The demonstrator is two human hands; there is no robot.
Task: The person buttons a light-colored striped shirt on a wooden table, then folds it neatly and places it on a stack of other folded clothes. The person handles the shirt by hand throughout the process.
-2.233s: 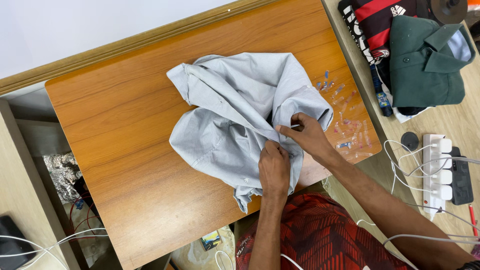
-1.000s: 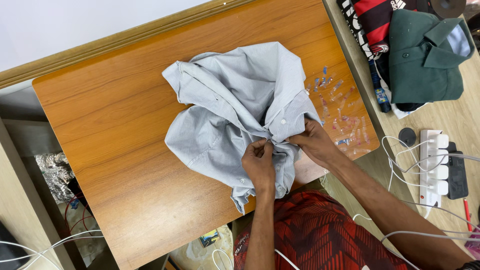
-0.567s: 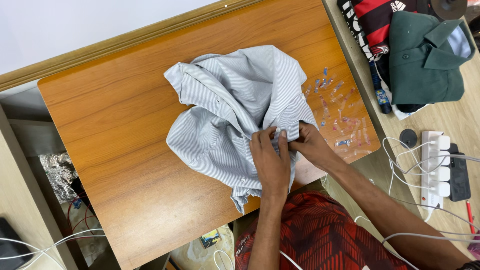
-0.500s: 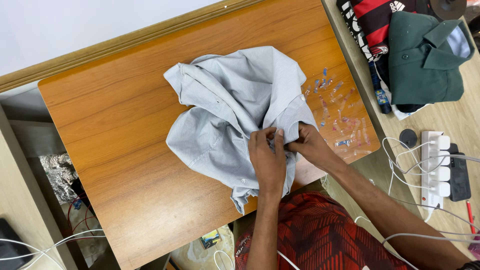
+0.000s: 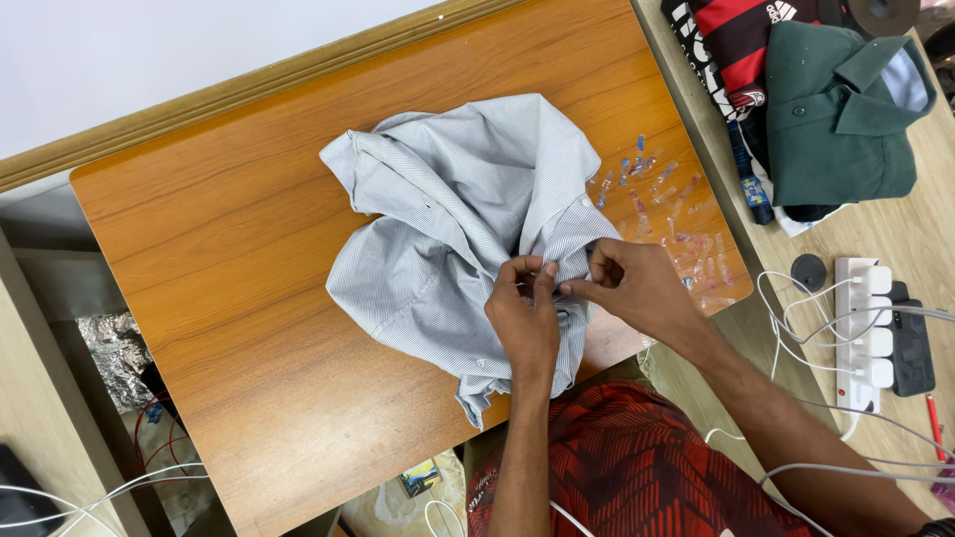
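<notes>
A crumpled pale grey striped shirt [image 5: 458, 229] lies on the orange wooden table [image 5: 229, 298]. My left hand [image 5: 525, 316] pinches the shirt's front edge near its lower right part. My right hand [image 5: 637, 288] grips the same edge from the right, fingertips meeting those of the left hand. The shirt's lowest corner hangs over the table's near edge. Whether a button sits between the fingers is hidden.
Several small clear plastic clips [image 5: 667, 214] are scattered on the table's right side. A folded green shirt [image 5: 836, 119] tops a red and black garment [image 5: 741, 40] on the neighbouring surface. A white power strip [image 5: 863, 328] with cables and a dark phone [image 5: 910, 343] lie at right.
Both hands have shifted slightly along the shirt's edge and come closer together, fingertips now meeting on the fabric. The shirt has been tugged and its folds have changed a little.
</notes>
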